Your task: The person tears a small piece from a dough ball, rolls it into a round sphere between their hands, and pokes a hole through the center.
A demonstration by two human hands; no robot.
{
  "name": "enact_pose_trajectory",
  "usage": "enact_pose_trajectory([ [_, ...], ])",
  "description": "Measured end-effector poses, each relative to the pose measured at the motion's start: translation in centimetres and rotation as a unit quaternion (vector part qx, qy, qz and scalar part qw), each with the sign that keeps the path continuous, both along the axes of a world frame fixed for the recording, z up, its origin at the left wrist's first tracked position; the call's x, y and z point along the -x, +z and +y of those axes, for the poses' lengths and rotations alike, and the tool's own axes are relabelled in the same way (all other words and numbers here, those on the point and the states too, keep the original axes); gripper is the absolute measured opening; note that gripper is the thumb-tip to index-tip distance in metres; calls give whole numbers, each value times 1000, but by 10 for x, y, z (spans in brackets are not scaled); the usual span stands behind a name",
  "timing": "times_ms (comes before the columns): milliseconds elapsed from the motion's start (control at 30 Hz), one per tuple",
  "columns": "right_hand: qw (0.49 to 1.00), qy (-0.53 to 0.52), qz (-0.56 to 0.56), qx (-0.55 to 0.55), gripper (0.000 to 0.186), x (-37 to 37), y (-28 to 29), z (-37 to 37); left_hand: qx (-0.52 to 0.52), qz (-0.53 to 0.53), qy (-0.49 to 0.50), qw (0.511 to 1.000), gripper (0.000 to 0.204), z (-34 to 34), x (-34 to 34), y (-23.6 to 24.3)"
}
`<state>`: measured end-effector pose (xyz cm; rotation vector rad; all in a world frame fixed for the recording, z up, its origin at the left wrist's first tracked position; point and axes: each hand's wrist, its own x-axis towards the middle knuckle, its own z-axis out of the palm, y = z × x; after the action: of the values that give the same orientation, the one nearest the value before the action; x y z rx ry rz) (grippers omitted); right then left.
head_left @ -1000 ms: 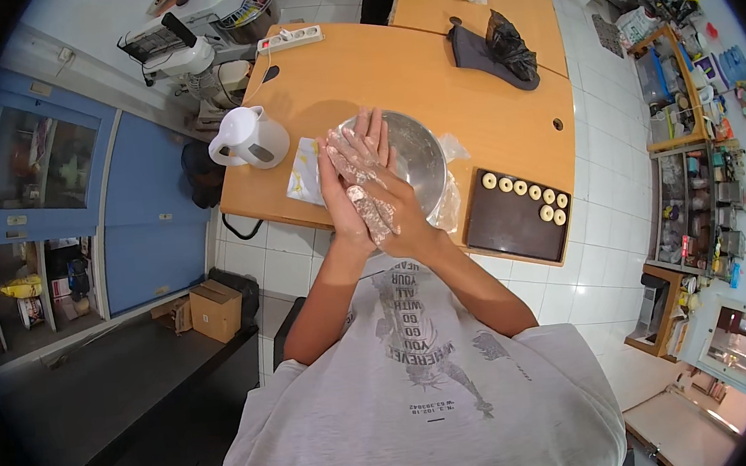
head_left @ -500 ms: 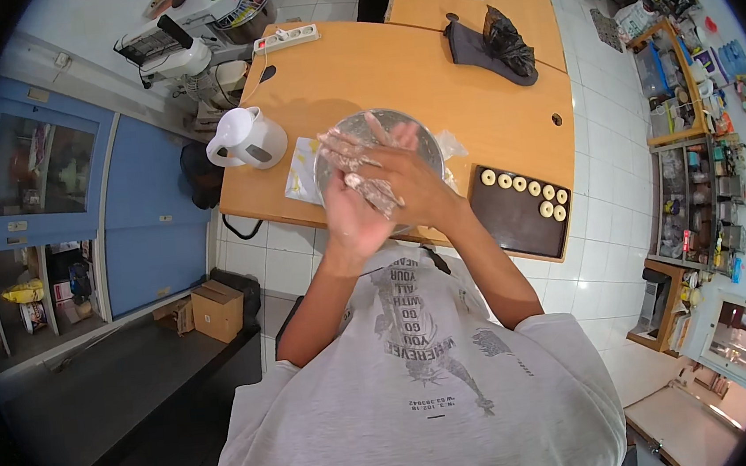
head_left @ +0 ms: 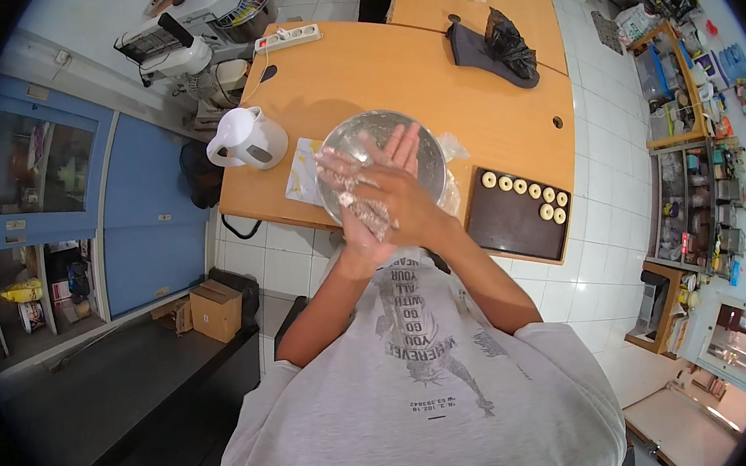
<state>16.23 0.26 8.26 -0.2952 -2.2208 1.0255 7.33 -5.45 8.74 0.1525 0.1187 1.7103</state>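
Note:
Over a round metal bowl, my two hands are pressed across each other. My right hand lies on top, its fingers stretched toward the upper left. White, sticky dough or flour coats its fingers and edge. Beneath it, my left hand is partly hidden, its fingers straight and pointing to the upper right. Neither hand grips a thing that I can make out; whether any dough lies between the palms is hidden. The bowl stands at the near edge of the wooden table, and its inner wall bears whitish smears.
Left of the bowl are a white electric kettle and a stained paper sheet. Clear plastic lies at its right. A dark tray holds several pale dough rings. Farther back are a dark cloth item, a black plastic bag and a power strip.
My hands have slid against each other over the bowl. The left fingers now reach farther out from under the right hand, and more of the bowl's inside shows.

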Motion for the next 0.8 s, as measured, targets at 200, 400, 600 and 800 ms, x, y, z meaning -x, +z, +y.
enact_pose_trajectory([
  [200,982,-45,48,177,47,-18,17,10,100,-48,-25,993,69,-3,18,17],
  [400,922,-191,144,303,52,-38,22,14,35,-97,-23,994,73,-3,18,20],
  [600,961,-206,50,179,57,-21,30,11,49,-109,-28,992,74,-3,14,16],
  [800,979,-189,-36,64,71,-3,46,8,113,-24,-41,992,75,-6,7,18],
])
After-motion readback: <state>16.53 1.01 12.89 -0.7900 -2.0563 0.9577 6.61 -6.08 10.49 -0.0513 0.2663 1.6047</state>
